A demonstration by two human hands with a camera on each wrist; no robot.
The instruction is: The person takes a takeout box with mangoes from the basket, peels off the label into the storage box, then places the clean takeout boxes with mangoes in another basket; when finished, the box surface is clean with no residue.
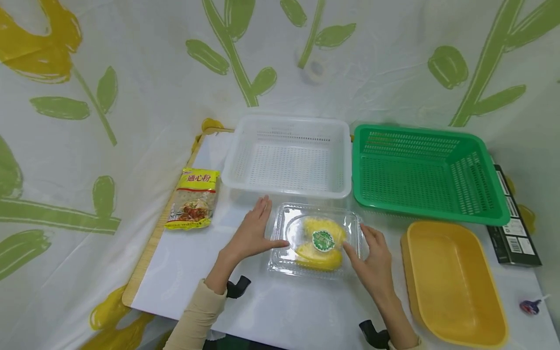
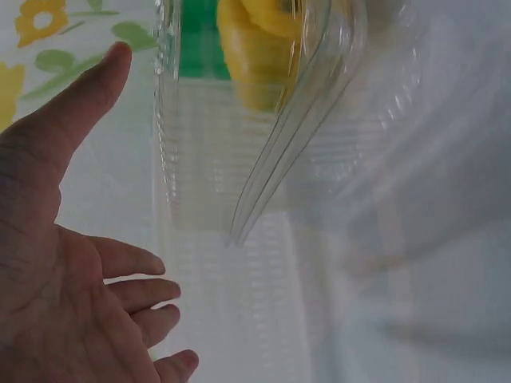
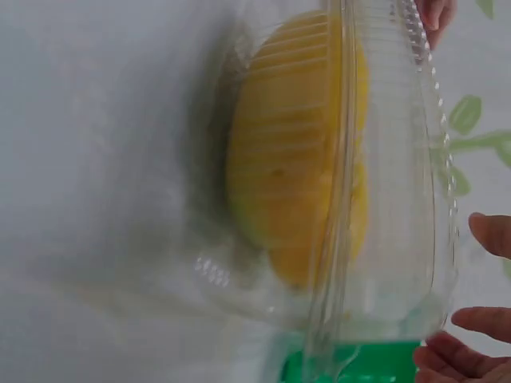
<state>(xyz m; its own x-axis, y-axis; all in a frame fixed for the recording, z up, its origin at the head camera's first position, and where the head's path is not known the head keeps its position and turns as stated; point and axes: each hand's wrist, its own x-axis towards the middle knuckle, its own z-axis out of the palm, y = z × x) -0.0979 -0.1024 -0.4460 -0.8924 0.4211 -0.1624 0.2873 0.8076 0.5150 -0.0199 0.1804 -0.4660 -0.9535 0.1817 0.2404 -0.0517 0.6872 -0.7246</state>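
Observation:
A clear plastic clamshell box [image 1: 288, 265] lies on the table between my two hands. Inside it are yellow fruit-like pieces [image 1: 325, 228], and a round green and white label [image 1: 323, 241] sits over them on the lid. My left hand [image 1: 249, 233] is spread at the box's left side, with the thumb reaching over its edge in the head view. On the other side, my right hand [image 1: 374, 260] is at the right edge, thumb and fingers apart. Both wrist views show the fingers loose, with small gaps between the fingertips and the box wall.
Behind the box stand a white perforated basket [image 1: 286, 188] and a green one [image 1: 430, 211]. A yellow tub [image 1: 455, 282] is at the right, near a dark box [image 1: 516, 243] and a wrapped lollipop [image 1: 530, 306]. A yellow food packet [image 1: 194, 199] lies on the left.

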